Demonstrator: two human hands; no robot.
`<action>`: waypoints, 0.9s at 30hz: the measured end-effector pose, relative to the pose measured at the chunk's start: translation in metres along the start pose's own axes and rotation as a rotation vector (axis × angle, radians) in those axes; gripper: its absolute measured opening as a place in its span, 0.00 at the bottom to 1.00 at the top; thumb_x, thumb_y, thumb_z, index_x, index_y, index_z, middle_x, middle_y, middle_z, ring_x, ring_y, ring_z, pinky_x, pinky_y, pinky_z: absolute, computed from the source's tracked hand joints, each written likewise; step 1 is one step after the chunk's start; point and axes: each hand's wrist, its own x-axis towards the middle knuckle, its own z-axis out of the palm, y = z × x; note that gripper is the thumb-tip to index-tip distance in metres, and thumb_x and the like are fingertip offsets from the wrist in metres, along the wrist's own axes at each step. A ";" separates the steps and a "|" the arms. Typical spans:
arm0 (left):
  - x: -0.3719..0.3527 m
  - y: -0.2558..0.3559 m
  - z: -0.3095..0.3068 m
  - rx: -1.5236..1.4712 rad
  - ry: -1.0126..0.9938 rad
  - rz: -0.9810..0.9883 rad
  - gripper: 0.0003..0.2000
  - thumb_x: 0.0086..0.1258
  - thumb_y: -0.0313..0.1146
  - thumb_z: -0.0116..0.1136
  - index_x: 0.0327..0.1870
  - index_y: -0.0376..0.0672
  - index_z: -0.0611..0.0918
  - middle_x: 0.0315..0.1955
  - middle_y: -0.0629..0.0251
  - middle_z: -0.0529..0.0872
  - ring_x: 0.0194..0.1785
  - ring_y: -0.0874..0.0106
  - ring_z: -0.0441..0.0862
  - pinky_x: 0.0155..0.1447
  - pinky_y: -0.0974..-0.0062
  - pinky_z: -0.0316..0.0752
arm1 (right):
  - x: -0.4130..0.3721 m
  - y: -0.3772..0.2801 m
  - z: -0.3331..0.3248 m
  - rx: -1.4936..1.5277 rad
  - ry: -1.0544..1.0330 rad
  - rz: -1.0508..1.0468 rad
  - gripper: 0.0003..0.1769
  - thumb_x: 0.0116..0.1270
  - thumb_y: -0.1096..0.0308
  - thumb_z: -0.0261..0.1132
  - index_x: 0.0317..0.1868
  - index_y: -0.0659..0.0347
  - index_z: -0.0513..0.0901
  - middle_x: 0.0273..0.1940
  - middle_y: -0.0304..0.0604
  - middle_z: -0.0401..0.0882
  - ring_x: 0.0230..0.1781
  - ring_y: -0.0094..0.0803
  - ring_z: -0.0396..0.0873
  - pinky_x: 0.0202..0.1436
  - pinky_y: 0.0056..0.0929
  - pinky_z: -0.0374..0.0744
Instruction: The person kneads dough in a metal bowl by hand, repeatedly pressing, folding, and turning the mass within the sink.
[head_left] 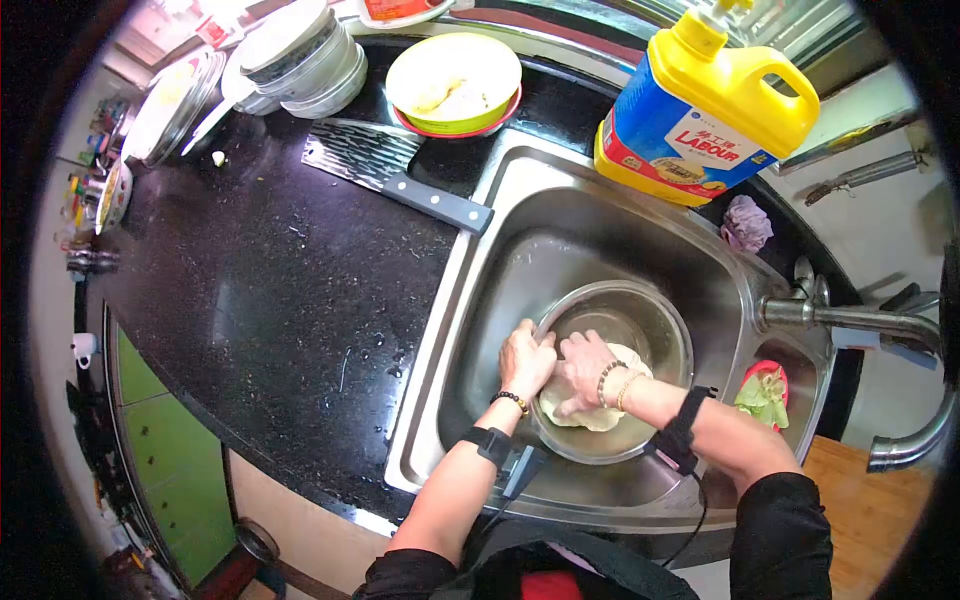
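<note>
A round metal bowl (672, 318) stands inside the steel sink (520, 260). In it lies a pale, off-white, soft-looking piece (590, 417) with a wavy edge; its kind I cannot make out. My left hand (527, 358) is closed at the bowl's left side, its fingers bent over the rim. Across the pale piece lies my right hand (583, 372), fingers curved and thumb out to the side, gripping or pressing it. Part of the piece is hidden under this hand. Both wrists wear beaded bracelets and dark straps.
A cleaver (400, 180) lies on the black counter (270, 290), its handle over the sink's edge. Behind stand a yellow-green bowl (455, 85), stacked bowls (310, 65) and a detergent jug (700, 110). At right are the faucet (850, 316) and a red container (760, 375) with leaves.
</note>
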 end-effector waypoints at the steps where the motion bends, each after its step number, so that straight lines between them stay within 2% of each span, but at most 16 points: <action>1: 0.001 0.000 0.000 0.001 -0.004 0.002 0.12 0.56 0.36 0.58 0.32 0.36 0.74 0.29 0.43 0.80 0.39 0.48 0.77 0.43 0.58 0.70 | -0.008 -0.001 0.002 0.050 0.108 -0.042 0.30 0.42 0.37 0.64 0.33 0.57 0.81 0.35 0.48 0.73 0.43 0.40 0.68 0.49 0.38 0.65; 2: 0.001 0.001 0.000 0.002 -0.011 0.007 0.12 0.56 0.36 0.58 0.32 0.36 0.74 0.29 0.43 0.80 0.39 0.48 0.77 0.43 0.58 0.70 | -0.015 -0.001 0.004 0.098 0.217 -0.083 0.29 0.44 0.37 0.63 0.30 0.58 0.81 0.35 0.48 0.72 0.42 0.40 0.68 0.49 0.38 0.65; 6: -0.001 0.003 -0.002 0.044 -0.050 -0.013 0.12 0.57 0.35 0.58 0.32 0.35 0.74 0.30 0.42 0.80 0.40 0.47 0.77 0.44 0.58 0.70 | -0.040 -0.009 0.008 0.145 0.246 -0.072 0.27 0.47 0.40 0.62 0.27 0.59 0.79 0.33 0.48 0.72 0.40 0.40 0.69 0.50 0.39 0.65; 9: -0.002 0.003 -0.002 0.027 -0.009 0.039 0.11 0.57 0.34 0.57 0.32 0.34 0.74 0.30 0.42 0.80 0.40 0.47 0.77 0.43 0.57 0.70 | -0.070 0.000 0.012 0.200 0.410 -0.015 0.23 0.51 0.42 0.59 0.26 0.56 0.79 0.30 0.44 0.73 0.38 0.39 0.70 0.49 0.41 0.64; 10: -0.002 0.003 -0.002 0.025 -0.009 0.036 0.11 0.57 0.34 0.57 0.33 0.34 0.74 0.30 0.42 0.80 0.40 0.47 0.77 0.44 0.57 0.70 | -0.082 0.001 0.009 0.199 0.407 -0.012 0.23 0.51 0.42 0.59 0.26 0.56 0.79 0.30 0.44 0.73 0.38 0.39 0.70 0.49 0.41 0.64; 13: -0.003 0.006 -0.005 0.018 -0.031 0.014 0.11 0.56 0.33 0.57 0.34 0.34 0.74 0.30 0.42 0.80 0.41 0.47 0.77 0.44 0.57 0.70 | -0.111 -0.002 0.010 0.169 0.500 0.024 0.22 0.53 0.47 0.60 0.17 0.57 0.78 0.25 0.44 0.73 0.35 0.39 0.70 0.47 0.41 0.65; 18: -0.001 0.004 -0.006 0.024 -0.068 -0.041 0.12 0.56 0.32 0.56 0.37 0.35 0.75 0.32 0.42 0.80 0.42 0.47 0.77 0.46 0.58 0.71 | -0.130 -0.014 0.031 0.233 0.366 0.204 0.23 0.54 0.50 0.61 0.10 0.58 0.76 0.19 0.44 0.72 0.32 0.40 0.70 0.43 0.42 0.66; 20: -0.001 0.007 -0.006 0.034 -0.112 -0.083 0.11 0.56 0.32 0.56 0.37 0.35 0.75 0.32 0.42 0.80 0.42 0.46 0.77 0.47 0.57 0.71 | -0.119 -0.013 0.047 0.259 0.391 0.279 0.16 0.52 0.55 0.63 0.17 0.59 0.78 0.24 0.45 0.74 0.33 0.40 0.70 0.42 0.42 0.65; 21: -0.001 0.006 -0.004 0.033 -0.111 -0.087 0.11 0.56 0.32 0.56 0.37 0.35 0.75 0.32 0.42 0.80 0.42 0.46 0.77 0.47 0.57 0.71 | -0.112 -0.015 0.050 0.260 0.387 0.276 0.16 0.52 0.55 0.63 0.17 0.59 0.78 0.24 0.45 0.74 0.33 0.40 0.70 0.42 0.42 0.65; 23: 0.000 0.003 -0.003 0.026 -0.063 -0.047 0.12 0.56 0.32 0.56 0.37 0.35 0.75 0.32 0.43 0.80 0.41 0.46 0.77 0.46 0.57 0.71 | -0.089 -0.022 0.049 0.225 0.535 0.273 0.11 0.50 0.61 0.63 0.27 0.59 0.77 0.34 0.46 0.74 0.38 0.40 0.70 0.45 0.43 0.65; 24: 0.000 0.003 -0.005 0.029 -0.066 -0.051 0.12 0.56 0.32 0.56 0.37 0.35 0.75 0.32 0.43 0.80 0.41 0.46 0.77 0.46 0.57 0.71 | -0.080 -0.025 0.049 0.230 0.532 0.273 0.11 0.50 0.61 0.63 0.27 0.59 0.77 0.34 0.46 0.74 0.38 0.40 0.70 0.45 0.43 0.65; 26: -0.002 0.009 -0.007 0.062 -0.075 -0.026 0.11 0.56 0.32 0.56 0.37 0.35 0.75 0.33 0.42 0.80 0.42 0.47 0.77 0.46 0.56 0.71 | -0.074 -0.029 0.051 0.198 0.667 0.176 0.13 0.49 0.63 0.62 0.35 0.58 0.75 0.41 0.46 0.71 0.44 0.40 0.70 0.48 0.43 0.65; 27: -0.002 0.008 -0.006 0.038 -0.066 -0.006 0.11 0.56 0.32 0.56 0.36 0.35 0.75 0.32 0.42 0.80 0.41 0.47 0.77 0.45 0.56 0.71 | -0.075 -0.029 0.054 0.194 0.625 0.187 0.12 0.50 0.63 0.61 0.34 0.58 0.75 0.42 0.45 0.71 0.47 0.40 0.70 0.50 0.42 0.64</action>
